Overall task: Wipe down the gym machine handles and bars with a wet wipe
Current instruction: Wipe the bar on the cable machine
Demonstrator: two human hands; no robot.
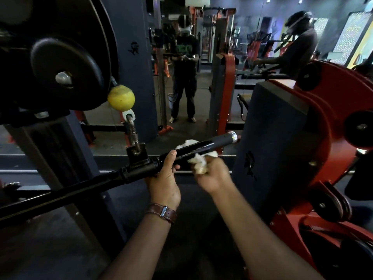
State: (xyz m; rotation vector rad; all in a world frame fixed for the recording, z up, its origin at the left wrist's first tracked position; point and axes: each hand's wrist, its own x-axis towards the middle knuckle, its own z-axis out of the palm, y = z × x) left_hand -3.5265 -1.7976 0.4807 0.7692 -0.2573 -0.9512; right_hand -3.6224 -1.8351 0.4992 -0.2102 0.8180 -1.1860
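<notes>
Bar point(193, 147) at frame centre — gripped by left hand point(163, 178) to steady it; wipe point(198, 161) bunched in right hand's point(212, 174) curled fingers — pressed against bar for rubbing.

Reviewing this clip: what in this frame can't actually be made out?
Head view only:
- Bar: its left end is cut off by the picture's edge.
- Wet wipe: partly hidden behind the bar and inside the right hand; wetness can't be judged.
- Right hand: motion-blurred, so finger positions are unclear.
- Left hand: fingertips hidden behind the bar.
- Grip: too dark to judge cleanliness.
</notes>
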